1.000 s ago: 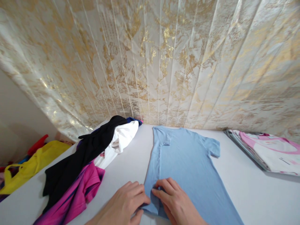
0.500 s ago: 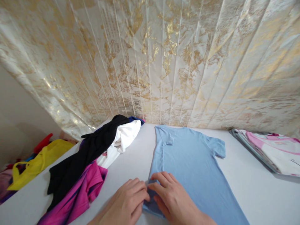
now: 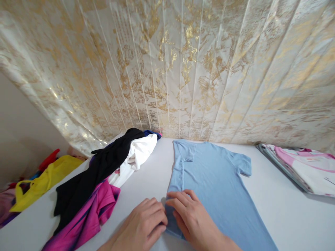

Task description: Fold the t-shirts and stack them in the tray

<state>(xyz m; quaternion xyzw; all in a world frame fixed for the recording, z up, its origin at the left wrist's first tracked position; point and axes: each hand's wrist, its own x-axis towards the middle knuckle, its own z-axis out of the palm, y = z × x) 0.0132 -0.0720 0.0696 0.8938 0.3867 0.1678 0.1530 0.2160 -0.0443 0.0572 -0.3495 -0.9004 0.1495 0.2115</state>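
Observation:
A light blue T-shirt (image 3: 211,177) lies flat on the white table, its left side turned inward with that sleeve on top. My left hand (image 3: 146,223) is at the shirt's lower left edge, fingers curled together and closed on the fabric there; its fingertips are partly hidden. Just across from it, my right hand (image 3: 191,218) rests on the folded strip, fingers bent and spread, thumb apart. The hem near me is partly covered by the right hand and forearm.
To the left lie heaped clothes: a black garment (image 3: 96,177), a white one (image 3: 142,150) and a pink one (image 3: 91,219). A yellow garment (image 3: 49,179) is beyond the table's left edge. Folded clothes (image 3: 306,170) are stacked at right. A gold-patterned curtain (image 3: 178,69) hangs behind.
The shirt's lower left edge has shifted slightly to the right under my hands. My hands have barely moved otherwise.

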